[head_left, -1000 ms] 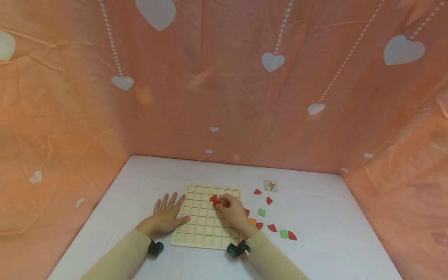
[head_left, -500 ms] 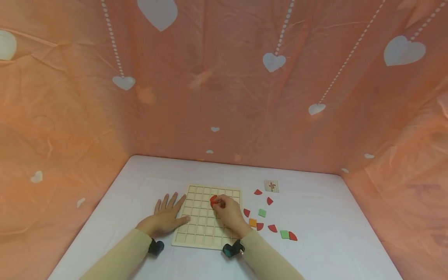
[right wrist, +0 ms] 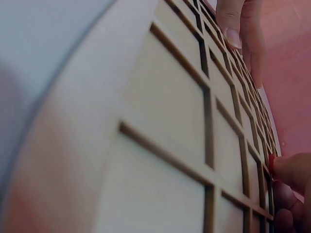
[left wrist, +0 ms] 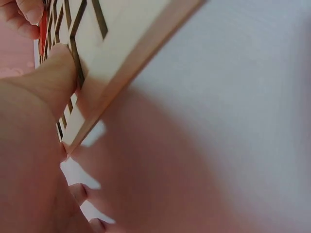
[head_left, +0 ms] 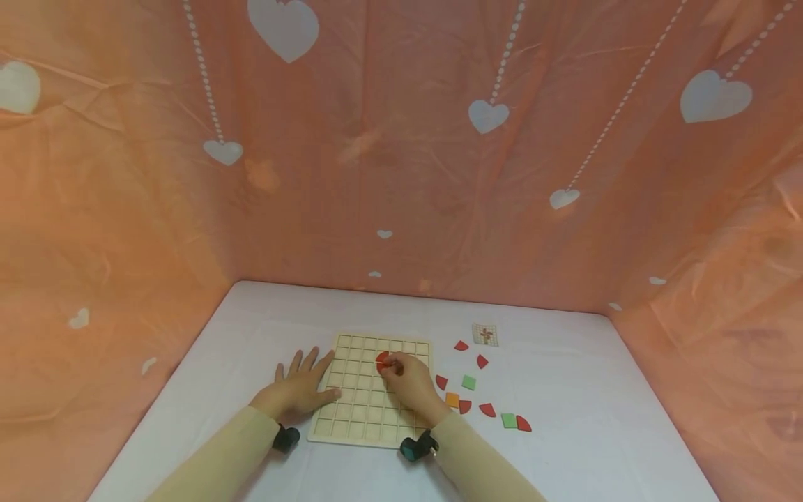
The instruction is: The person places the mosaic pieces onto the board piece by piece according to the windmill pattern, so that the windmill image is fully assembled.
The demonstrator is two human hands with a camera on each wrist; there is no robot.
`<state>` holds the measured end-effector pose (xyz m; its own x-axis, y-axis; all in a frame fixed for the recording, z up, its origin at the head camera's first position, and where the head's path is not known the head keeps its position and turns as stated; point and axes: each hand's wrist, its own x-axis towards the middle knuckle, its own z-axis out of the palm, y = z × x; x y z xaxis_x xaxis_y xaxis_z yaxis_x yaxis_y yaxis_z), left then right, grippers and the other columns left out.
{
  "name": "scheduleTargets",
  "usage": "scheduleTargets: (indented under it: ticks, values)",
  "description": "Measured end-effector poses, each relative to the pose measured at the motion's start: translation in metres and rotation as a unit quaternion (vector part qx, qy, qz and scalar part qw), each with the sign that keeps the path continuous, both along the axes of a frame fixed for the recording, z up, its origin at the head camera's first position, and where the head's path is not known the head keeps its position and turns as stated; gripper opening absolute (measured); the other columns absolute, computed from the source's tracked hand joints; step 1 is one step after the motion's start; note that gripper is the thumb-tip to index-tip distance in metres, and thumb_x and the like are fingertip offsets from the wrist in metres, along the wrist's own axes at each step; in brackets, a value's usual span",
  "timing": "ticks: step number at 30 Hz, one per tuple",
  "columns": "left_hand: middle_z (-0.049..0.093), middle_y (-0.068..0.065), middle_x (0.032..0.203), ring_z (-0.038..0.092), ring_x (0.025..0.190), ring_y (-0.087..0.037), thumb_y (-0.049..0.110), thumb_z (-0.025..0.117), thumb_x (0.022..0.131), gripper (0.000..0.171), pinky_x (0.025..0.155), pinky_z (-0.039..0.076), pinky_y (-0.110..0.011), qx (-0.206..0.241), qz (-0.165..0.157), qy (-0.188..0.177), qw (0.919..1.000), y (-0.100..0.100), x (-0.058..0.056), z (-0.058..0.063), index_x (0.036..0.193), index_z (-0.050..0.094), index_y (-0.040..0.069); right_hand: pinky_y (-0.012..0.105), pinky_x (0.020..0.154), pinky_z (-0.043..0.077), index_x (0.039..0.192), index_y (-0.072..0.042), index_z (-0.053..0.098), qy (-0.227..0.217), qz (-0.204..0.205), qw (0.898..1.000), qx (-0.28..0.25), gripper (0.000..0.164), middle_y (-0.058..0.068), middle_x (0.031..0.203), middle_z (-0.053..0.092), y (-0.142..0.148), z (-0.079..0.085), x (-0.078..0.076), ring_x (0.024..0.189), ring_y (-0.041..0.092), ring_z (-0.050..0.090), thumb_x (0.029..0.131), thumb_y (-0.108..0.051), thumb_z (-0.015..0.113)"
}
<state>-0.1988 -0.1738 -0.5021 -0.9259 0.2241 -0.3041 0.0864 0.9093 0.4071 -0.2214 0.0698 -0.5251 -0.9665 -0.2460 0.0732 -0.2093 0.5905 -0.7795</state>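
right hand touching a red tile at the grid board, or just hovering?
Touching. The right wrist view shows it: the right hand's thumb meets the red tile, no gap between them.

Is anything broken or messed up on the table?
Nothing stands out as broken or spilled. What shows of the wooden board looks whole. The loose red pieces, green squares and orange square to its right lie at mixed angles, a little messy but not odd.
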Motion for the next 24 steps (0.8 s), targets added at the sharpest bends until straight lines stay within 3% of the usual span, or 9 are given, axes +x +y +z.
scheduleTargets:
  ticks: [10, 17, 24]
  values:
    - [0.018, -0.027, 0.155, 0.009, 0.139, -0.054, 0.046, 0.067, 0.088, 0.083, 0.103, 0.008, -0.074, -0.008, 0.003, -0.001, 1.0, 0.009, 0.0, 0.013, 0.152, 0.029, 0.009, 0.025, 0.061, 0.045, 0.102, -0.014, 0.071, 0.023, -0.013, 0.999, 0.023, 0.013, -0.008, 0.081, 0.059, -0.001, -0.004, -0.001, 0.072, 0.01, 0.052, 0.091, -0.016, 0.067]
    - [0.016, -0.026, 0.156, 0.007, 0.14, -0.053, 0.049, 0.068, 0.086, 0.087, 0.104, 0.005, -0.073, -0.003, 0.007, 0.002, 1.0, 0.006, 0.001, 0.011, 0.153, 0.027, 0.01, 0.025, 0.063, 0.046, 0.105, -0.013, 0.07, 0.029, -0.009, 0.999, 0.023, 0.014, -0.007, 0.081, 0.06, -0.002, -0.006, -0.002, 0.071, 0.009, 0.052, 0.091, -0.014, 0.066]
    - [0.013, -0.026, 0.157, 0.005, 0.14, -0.053, 0.05, 0.066, 0.087, 0.087, 0.105, 0.004, -0.073, -0.008, 0.003, 0.015, 0.9999, 0.005, 0.003, 0.006, 0.154, 0.026, 0.01, 0.028, 0.075, 0.049, 0.121, -0.015, 0.063, -0.023, 0.012, 0.999, -0.038, 0.026, -0.007, 0.094, 0.061, 0.028, 0.004, 0.008, 0.086, 0.012, 0.056, 0.096, -0.022, 0.063]
